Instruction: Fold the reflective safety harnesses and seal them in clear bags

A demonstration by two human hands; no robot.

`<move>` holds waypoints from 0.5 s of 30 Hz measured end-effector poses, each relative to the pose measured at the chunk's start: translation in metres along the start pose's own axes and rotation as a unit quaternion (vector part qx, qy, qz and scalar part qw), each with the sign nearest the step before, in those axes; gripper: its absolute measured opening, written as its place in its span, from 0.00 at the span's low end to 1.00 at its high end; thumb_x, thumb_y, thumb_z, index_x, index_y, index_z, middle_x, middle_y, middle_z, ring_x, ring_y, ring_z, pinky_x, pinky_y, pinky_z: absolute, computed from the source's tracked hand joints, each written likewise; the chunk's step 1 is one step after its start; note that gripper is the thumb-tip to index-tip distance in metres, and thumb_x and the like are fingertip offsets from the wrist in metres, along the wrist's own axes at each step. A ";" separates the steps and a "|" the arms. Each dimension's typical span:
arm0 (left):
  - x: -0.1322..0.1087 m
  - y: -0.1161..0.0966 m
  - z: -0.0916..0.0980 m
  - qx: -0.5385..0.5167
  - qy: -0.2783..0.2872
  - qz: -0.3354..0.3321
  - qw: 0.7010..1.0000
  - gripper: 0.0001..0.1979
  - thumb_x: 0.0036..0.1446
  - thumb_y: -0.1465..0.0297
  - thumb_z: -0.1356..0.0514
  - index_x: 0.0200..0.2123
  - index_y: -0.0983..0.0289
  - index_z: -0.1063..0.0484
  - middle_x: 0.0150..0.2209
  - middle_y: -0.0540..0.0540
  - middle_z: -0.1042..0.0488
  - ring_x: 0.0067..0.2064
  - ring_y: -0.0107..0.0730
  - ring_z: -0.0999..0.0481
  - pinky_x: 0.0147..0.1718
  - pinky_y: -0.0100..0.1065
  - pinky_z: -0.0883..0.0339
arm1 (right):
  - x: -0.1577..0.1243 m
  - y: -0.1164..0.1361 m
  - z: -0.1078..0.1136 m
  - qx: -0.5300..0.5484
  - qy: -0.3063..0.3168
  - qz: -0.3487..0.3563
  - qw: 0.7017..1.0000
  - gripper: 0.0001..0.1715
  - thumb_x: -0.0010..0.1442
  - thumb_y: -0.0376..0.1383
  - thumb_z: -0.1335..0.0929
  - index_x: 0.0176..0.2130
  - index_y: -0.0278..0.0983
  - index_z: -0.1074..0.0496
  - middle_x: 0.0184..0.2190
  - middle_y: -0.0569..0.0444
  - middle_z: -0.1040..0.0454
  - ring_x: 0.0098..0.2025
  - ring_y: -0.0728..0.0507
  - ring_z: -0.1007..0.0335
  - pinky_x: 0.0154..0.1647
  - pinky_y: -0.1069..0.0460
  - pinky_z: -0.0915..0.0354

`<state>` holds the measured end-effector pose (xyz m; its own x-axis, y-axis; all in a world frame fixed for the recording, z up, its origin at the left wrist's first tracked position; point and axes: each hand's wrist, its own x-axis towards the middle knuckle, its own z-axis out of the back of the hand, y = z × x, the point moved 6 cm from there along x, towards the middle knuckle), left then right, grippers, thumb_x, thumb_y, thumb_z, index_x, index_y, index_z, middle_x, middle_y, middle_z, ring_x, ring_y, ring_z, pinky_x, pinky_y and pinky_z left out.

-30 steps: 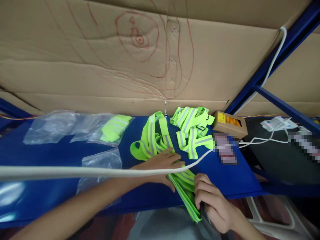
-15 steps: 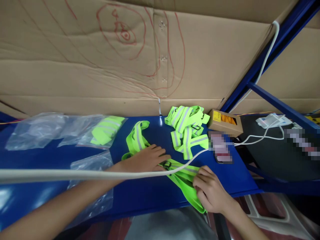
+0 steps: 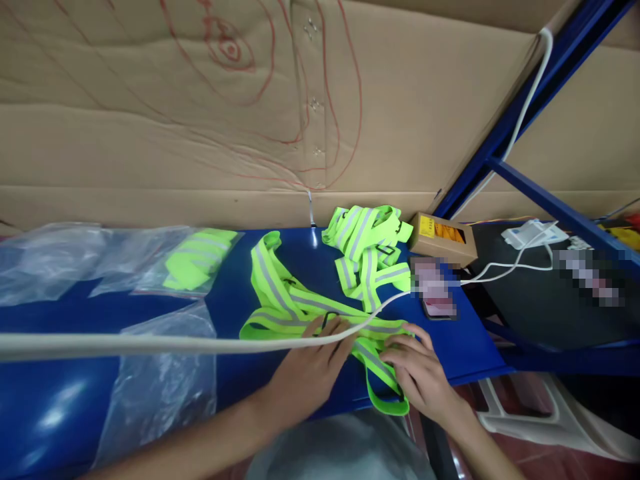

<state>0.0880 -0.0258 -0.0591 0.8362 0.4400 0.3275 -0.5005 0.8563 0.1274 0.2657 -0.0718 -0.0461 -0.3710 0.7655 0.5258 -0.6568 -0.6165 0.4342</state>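
Observation:
A neon-yellow reflective strap vest [image 3: 280,293] lies spread on the blue table [image 3: 75,393]. My left hand [image 3: 305,370] rests flat on its lower straps, fingers stretched out near a black buckle. My right hand [image 3: 417,373] presses on the straps at the near table edge, fingers curled onto the fabric; one loop hangs over the edge. A second bundled vest [image 3: 367,250] lies farther back. A white cable [image 3: 150,343] runs across in front of both hands.
Clear plastic bags [image 3: 160,380] lie at left, one holding a folded vest [image 3: 193,260]. A small cardboard box [image 3: 443,237] and a phone [image 3: 435,297] sit at right. Cardboard sheets [image 3: 200,133] form the back wall. A blue rack frame [image 3: 530,187] rises right.
The vest has been pulled open and spread flatter across the table. My left hand moved nearer and rightward; my right hand shifted up onto the straps.

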 end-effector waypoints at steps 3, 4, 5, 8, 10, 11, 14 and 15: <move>0.012 0.015 -0.016 -0.003 0.007 0.028 1.000 0.22 0.66 0.77 0.49 0.60 0.64 0.30 0.53 0.60 0.23 0.53 0.44 0.25 0.53 0.45 0.34 | -0.009 0.002 0.001 0.016 0.020 0.010 1.000 0.17 0.66 0.23 0.40 0.50 0.37 0.32 0.38 0.51 0.27 0.45 0.43 0.30 0.64 0.39 0.43; 0.018 0.022 -0.021 0.000 0.011 0.028 1.000 0.20 0.66 0.77 0.48 0.58 0.63 0.28 0.49 0.59 0.22 0.49 0.44 0.24 0.50 0.45 0.33 | -0.011 0.001 0.001 0.020 0.020 0.007 1.000 0.16 0.66 0.23 0.40 0.49 0.37 0.33 0.36 0.52 0.28 0.43 0.43 0.31 0.62 0.39 0.41; 0.024 0.028 -0.025 0.004 0.013 0.026 1.000 0.18 0.66 0.77 0.48 0.55 0.63 0.27 0.46 0.58 0.22 0.46 0.43 0.23 0.47 0.44 0.32 | -0.014 0.000 0.001 0.025 0.017 0.001 1.000 0.15 0.66 0.23 0.40 0.48 0.37 0.33 0.34 0.53 0.30 0.40 0.43 0.32 0.60 0.39 0.39; 0.040 0.046 -0.034 0.015 0.015 0.035 0.999 0.13 0.65 0.75 0.46 0.49 0.64 0.25 0.43 0.59 0.23 0.42 0.44 0.23 0.42 0.45 0.32 | -0.017 -0.002 -0.002 0.032 0.017 -0.016 0.999 0.11 0.67 0.24 0.41 0.43 0.38 0.36 0.32 0.54 0.33 0.36 0.44 0.36 0.50 0.42 0.35; 0.046 0.057 -0.037 0.018 0.015 0.052 0.998 0.12 0.64 0.73 0.44 0.48 0.65 0.25 0.45 0.61 0.24 0.46 0.47 0.23 0.45 0.46 0.32 | -0.015 -0.002 -0.004 0.013 0.033 -0.030 0.999 0.10 0.68 0.25 0.42 0.43 0.38 0.37 0.31 0.54 0.33 0.35 0.44 0.37 0.44 0.45 0.37; 0.046 0.062 -0.037 0.017 0.012 0.056 0.998 0.11 0.64 0.72 0.44 0.48 0.65 0.25 0.47 0.62 0.24 0.49 0.48 0.23 0.49 0.48 0.33 | -0.014 -0.003 -0.006 -0.001 0.050 -0.039 0.998 0.10 0.69 0.26 0.42 0.43 0.38 0.37 0.31 0.54 0.33 0.34 0.44 0.38 0.42 0.46 0.38; 0.042 0.079 -0.033 0.015 -0.004 0.067 0.998 0.10 0.67 0.70 0.45 0.45 0.63 0.25 0.53 0.62 0.26 0.56 0.49 0.26 0.61 0.55 0.42 | -0.009 -0.004 -0.010 -0.032 0.110 -0.069 0.991 0.08 0.71 0.29 0.42 0.43 0.37 0.36 0.32 0.53 0.30 0.33 0.44 0.37 0.41 0.47 0.40; 0.039 0.085 -0.031 0.012 -0.007 0.069 0.997 0.11 0.68 0.69 0.47 0.46 0.62 0.25 0.54 0.62 0.26 0.57 0.49 0.27 0.64 0.58 0.46 | -0.008 -0.004 -0.010 -0.034 0.127 -0.074 0.989 0.07 0.72 0.30 0.41 0.43 0.37 0.36 0.33 0.53 0.29 0.33 0.44 0.36 0.41 0.47 0.41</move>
<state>0.0850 0.0725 -0.0643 0.7554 0.5503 0.3558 -0.6168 0.7804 0.1026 0.2642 -0.0738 -0.0597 -0.4152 0.8730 0.2559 -0.7550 -0.4876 0.4385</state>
